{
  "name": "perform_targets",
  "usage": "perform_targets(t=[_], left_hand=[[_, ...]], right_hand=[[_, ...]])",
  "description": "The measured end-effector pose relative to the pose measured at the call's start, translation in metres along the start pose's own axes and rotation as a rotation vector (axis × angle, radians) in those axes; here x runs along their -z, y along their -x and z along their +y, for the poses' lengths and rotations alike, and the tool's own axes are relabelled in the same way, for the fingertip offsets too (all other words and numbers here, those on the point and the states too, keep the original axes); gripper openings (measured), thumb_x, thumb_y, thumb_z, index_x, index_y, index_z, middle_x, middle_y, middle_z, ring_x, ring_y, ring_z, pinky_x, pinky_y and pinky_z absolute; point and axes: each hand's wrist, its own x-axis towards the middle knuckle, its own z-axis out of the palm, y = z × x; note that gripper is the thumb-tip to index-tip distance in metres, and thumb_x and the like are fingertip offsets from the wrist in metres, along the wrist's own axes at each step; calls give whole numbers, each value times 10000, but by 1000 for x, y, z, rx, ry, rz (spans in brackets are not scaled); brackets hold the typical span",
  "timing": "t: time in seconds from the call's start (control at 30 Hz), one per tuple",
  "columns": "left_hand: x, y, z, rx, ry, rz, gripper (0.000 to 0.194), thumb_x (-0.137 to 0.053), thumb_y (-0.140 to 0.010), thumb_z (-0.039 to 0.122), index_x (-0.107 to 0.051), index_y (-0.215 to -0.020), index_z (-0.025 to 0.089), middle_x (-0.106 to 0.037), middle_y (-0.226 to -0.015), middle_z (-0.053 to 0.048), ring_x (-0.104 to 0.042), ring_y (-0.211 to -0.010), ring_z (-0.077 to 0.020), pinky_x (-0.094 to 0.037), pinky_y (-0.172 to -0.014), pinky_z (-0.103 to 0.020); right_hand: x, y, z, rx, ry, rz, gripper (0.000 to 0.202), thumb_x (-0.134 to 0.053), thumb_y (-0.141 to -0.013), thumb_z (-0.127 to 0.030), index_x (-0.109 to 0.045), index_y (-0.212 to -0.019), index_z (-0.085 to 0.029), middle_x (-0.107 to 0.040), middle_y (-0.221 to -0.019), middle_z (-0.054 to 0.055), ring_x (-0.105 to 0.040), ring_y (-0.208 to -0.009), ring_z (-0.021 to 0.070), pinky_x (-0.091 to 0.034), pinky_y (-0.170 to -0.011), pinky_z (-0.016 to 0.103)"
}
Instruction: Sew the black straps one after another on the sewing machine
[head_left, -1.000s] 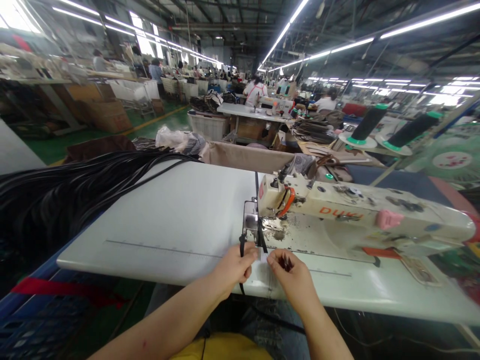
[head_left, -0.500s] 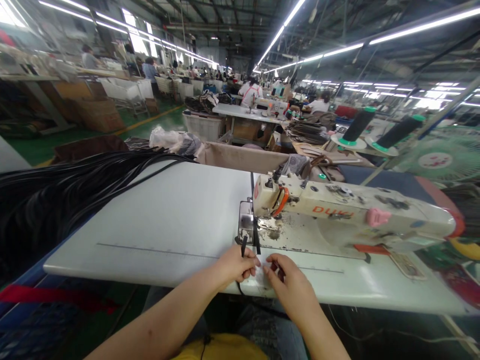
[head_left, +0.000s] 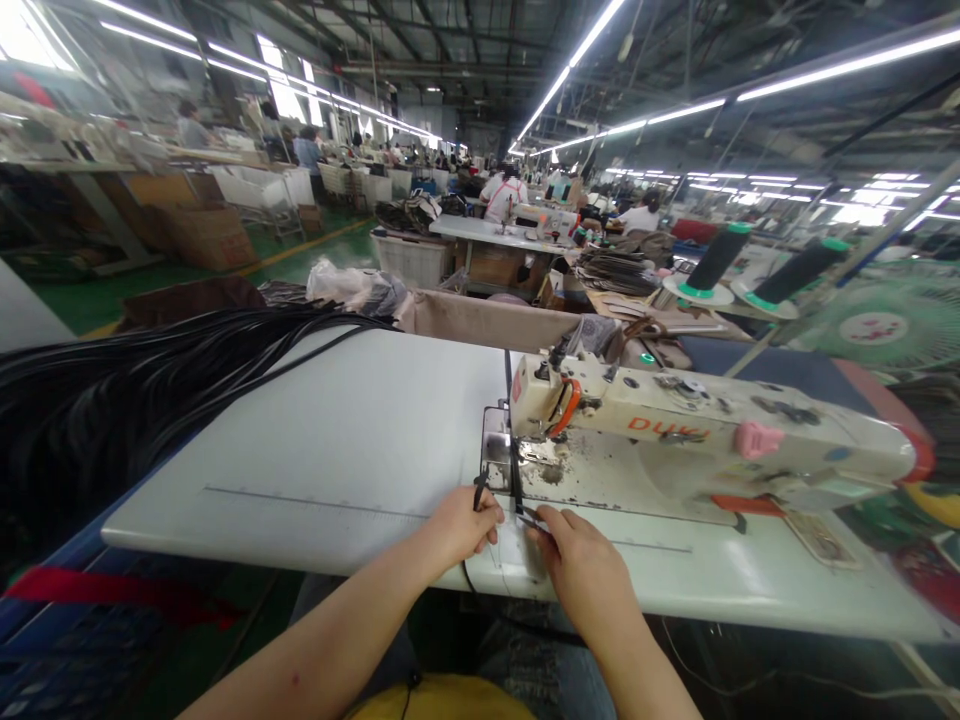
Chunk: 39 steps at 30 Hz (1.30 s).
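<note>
My left hand [head_left: 466, 522] pinches a black strap [head_left: 481, 488], whose short end sticks up above the fingers while its length hangs over the table's front edge. A few loose threads show below those fingers. My right hand [head_left: 581, 548] is closed on a small pointed metal tool that looks like thread snips [head_left: 529, 517]. Its tip reaches the near end of a second black strap [head_left: 517, 478], which runs under the head of the sewing machine [head_left: 600, 400]. The grip on the tool is partly hidden by my fingers.
Bundled black straps [head_left: 172, 370] cover the table's left end. A ruler line [head_left: 322, 503] marks the white tabletop [head_left: 360, 420]. Thread cones [head_left: 724, 262] and a green fan [head_left: 874, 325] stand at the right. Behind the table is a fabric-lined bin [head_left: 480, 318]; people work farther back.
My left hand has shifted slightly left with the strap, away from the right hand. The snips' tip now shows, pointing at the strap end under the machine. The camera view has shifted slightly.
</note>
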Motion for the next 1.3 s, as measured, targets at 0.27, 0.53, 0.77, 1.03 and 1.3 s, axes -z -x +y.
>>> perform_targets(t=[0.27, 0.53, 0.77, 1.03, 1.3], left_hand=[[-1, 1, 4, -37, 28, 30, 103, -598, -862, 236, -588, -768, 193, -599, -545, 49, -413, -388, -86, -274, -433, -228], [-4, 1, 1, -56, 52, 21, 103, -595, -871, 273, -601, -802, 196, -578, -535, 56, -411, -398, -85, -276, -440, -218], [-4, 0, -1, -55, 42, 39, 94, -568, -876, 254, -596, -808, 195, -587, -534, 49, -405, -399, -86, -287, -440, -215], [-5, 6, 1, -76, -3, -20, 87, -562, -859, 277, -592, -838, 198, -561, -501, 61, -396, -375, -93, -278, -425, -221], [-7, 1, -9, -116, -88, -59, 134, -589, -825, 315, -635, -853, 193, -528, -467, 68, -425, -426, -113, -347, -498, -224]], right_hand=[[12, -11, -10, -29, 78, -74, 236, -542, -1016, -218, -689, -1201, -216, -738, -1028, 90, -697, -958, 267, -480, -793, 339], [10, -15, -9, 3, 88, -67, 209, -538, -1019, -224, -693, -1159, -220, -745, -1012, 84, -699, -938, 256, -483, -792, 337], [14, -14, -8, -3, 98, -71, 186, -560, -1007, -226, -691, -1139, -230, -748, -1006, 76, -706, -933, 251, -471, -780, 322], [11, -18, -11, -2, 108, -95, 178, -556, -1008, -220, -705, -1106, -228, -750, -986, 73, -708, -913, 249, -465, -762, 323], [6, -19, -11, -27, 131, -117, 164, -554, -1022, -248, -714, -1055, -238, -746, -942, 66, -709, -904, 255, -438, -730, 320]])
